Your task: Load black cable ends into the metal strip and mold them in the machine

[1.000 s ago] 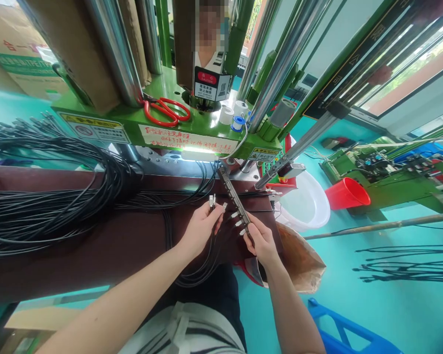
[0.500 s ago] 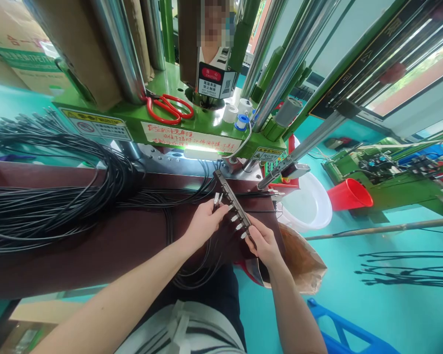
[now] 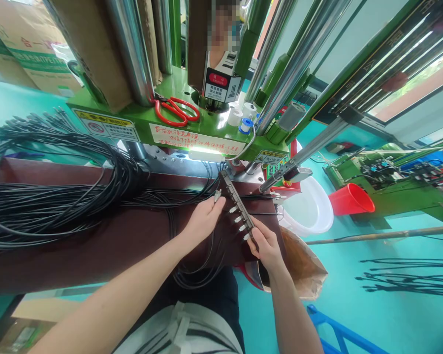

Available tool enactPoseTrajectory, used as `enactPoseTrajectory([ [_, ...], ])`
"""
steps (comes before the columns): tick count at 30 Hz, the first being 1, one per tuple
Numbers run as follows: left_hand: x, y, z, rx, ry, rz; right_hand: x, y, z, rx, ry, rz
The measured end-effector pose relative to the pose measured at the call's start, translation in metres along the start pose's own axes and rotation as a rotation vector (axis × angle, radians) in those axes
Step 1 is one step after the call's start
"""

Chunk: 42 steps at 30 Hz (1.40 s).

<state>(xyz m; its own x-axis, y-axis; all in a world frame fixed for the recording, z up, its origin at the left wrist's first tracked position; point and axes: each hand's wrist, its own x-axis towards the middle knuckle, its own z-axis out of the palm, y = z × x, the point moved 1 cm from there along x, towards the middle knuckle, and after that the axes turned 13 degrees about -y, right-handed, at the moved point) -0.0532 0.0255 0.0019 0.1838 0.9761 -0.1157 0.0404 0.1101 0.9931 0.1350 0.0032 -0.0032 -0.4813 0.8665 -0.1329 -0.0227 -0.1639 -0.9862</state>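
My right hand (image 3: 265, 242) grips the lower end of a dark metal mould bar (image 3: 237, 202), which slants up and away toward the machine. Several small silver connectors (image 3: 239, 219) stick out along the bar's left side. My left hand (image 3: 206, 216), its fingers pinched, holds a small silver cable connector (image 3: 217, 195) just left of the bar, apart from it. Black cables (image 3: 133, 196) run across the brown tabletop behind my left hand, and more of them hang below it.
A green press (image 3: 140, 123) stands ahead, with red-handled scissors (image 3: 177, 112) and tape rolls (image 3: 246, 125) on its ledge. A large coil of black cables (image 3: 59, 196) lies left. At right are a white tub (image 3: 317, 206), a red bucket (image 3: 351, 199) and a blue stool (image 3: 339, 324).
My left hand has drawn slightly away from the bar with the connector. One more connector appears seated along the bar's side. The view has shifted a little.
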Motion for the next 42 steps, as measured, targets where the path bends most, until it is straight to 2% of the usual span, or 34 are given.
enactPoseTrajectory([
  [2,-0.001,0.000,-0.003,-0.182,-0.093,-0.074,0.000,0.000,-0.002,0.038,-0.007,-0.004],
  [4,-0.001,0.000,-0.003,-0.360,-0.250,-0.151,-0.001,0.000,-0.004,0.045,-0.036,-0.007],
  [6,-0.002,0.001,-0.001,-0.439,-0.359,-0.175,-0.001,0.000,-0.004,0.038,-0.066,-0.018],
  [15,-0.002,0.009,0.002,-0.595,-0.490,-0.214,-0.002,-0.001,-0.006,0.025,-0.106,-0.003],
  [18,0.000,0.006,0.000,-0.529,-0.456,-0.177,-0.002,-0.001,-0.004,-0.028,-0.106,-0.006],
  [24,0.001,0.001,-0.006,-0.182,-0.343,-0.084,-0.001,0.002,-0.001,-0.119,-0.101,0.014],
  [28,-0.003,0.006,-0.012,-0.130,-0.122,-0.049,0.000,0.001,-0.003,-0.063,-0.049,0.049],
  [30,-0.004,0.006,-0.013,-0.145,-0.066,-0.064,-0.001,0.001,-0.005,-0.038,-0.045,0.069],
  [34,-0.003,0.004,-0.014,-0.042,-0.110,-0.041,-0.001,0.002,-0.007,-0.042,-0.059,0.058],
  [38,-0.002,0.005,-0.016,0.096,-0.132,-0.003,0.000,0.002,-0.008,-0.081,-0.138,0.020],
  [42,-0.003,0.009,-0.017,0.101,-0.175,-0.005,0.000,0.000,-0.007,-0.097,-0.158,0.016],
])
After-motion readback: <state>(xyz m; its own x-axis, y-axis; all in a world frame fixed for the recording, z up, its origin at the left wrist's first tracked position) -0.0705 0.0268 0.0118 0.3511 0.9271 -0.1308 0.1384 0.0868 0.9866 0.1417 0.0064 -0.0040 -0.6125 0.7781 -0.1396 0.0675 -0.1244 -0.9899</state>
